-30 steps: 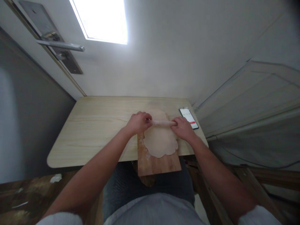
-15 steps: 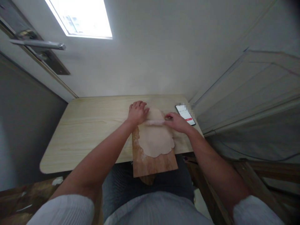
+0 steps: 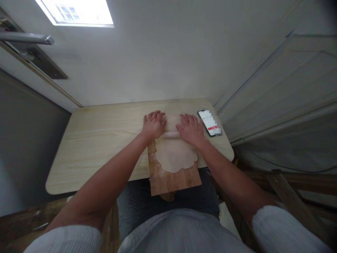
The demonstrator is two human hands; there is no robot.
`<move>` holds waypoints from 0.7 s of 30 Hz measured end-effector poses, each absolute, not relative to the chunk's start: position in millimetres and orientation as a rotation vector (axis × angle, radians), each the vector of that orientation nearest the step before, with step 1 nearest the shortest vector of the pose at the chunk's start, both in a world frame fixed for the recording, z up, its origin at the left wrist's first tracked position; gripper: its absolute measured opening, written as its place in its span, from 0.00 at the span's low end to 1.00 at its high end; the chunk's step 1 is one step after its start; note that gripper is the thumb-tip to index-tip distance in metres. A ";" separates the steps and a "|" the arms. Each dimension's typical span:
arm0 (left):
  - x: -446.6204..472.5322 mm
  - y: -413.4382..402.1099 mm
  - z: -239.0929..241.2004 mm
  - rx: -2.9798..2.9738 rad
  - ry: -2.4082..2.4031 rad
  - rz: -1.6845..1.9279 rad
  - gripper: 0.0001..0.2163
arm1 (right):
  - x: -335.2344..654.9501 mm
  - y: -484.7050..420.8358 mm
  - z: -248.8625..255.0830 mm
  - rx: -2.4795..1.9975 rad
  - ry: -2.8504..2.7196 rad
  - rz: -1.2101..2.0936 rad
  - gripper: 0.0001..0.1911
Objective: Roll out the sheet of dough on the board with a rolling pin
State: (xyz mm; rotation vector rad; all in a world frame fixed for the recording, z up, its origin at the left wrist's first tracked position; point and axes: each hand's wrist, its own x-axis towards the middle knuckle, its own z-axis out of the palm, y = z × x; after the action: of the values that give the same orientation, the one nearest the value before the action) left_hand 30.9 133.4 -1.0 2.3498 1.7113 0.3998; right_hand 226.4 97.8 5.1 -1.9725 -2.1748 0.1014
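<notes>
A pale rolling pin [image 3: 170, 134] lies crosswise on a wide, thin sheet of dough [image 3: 176, 156] with a wavy edge. The dough is spread over a brown wooden board [image 3: 176, 183] whose near end juts past the table edge. My left hand [image 3: 154, 123] rests palm down over the pin's left end, fingers stretched forward. Over the right end, my right hand [image 3: 191, 128] lies flat with its fingers spread. Both pin ends are hidden under the hands, and part of the dough shows beyond the pin.
A smartphone [image 3: 209, 123] with a lit screen lies to the right of my right hand on the light wooden table [image 3: 105, 140]. Behind the table stands a white door with a metal handle [image 3: 26, 38] and a window. A pale curtain-like sheet hangs at the right.
My right hand has gone from fingers curled around the pin's right end to lying flat over it with fingers spread. My left hand stays on the left end. The camera view has shifted slightly.
</notes>
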 end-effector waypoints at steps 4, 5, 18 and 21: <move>30.7 131.4 -1.7 2.339 1.700 0.376 0.22 | 216.6 95.5 4.3 -2.000 -2.177 0.139 0.28; 30.8 130.4 -1.7 2.340 1.695 0.370 0.22 | 215.8 94.0 3.2 -2.003 -2.170 0.135 0.28; 29.8 103.9 -1.6 2.397 1.657 0.403 0.21 | 213.7 58.3 -1.9 -1.926 -2.130 0.030 0.26; 30.0 96.6 -1.6 2.423 1.657 0.405 0.21 | 213.6 49.9 -1.1 -1.910 -2.136 0.040 0.27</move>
State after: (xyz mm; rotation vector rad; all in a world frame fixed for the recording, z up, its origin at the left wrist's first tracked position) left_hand 30.0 96.6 -1.6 2.4232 1.6566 0.4047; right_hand 213.6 49.9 -1.1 -1.9099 -2.1364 0.0401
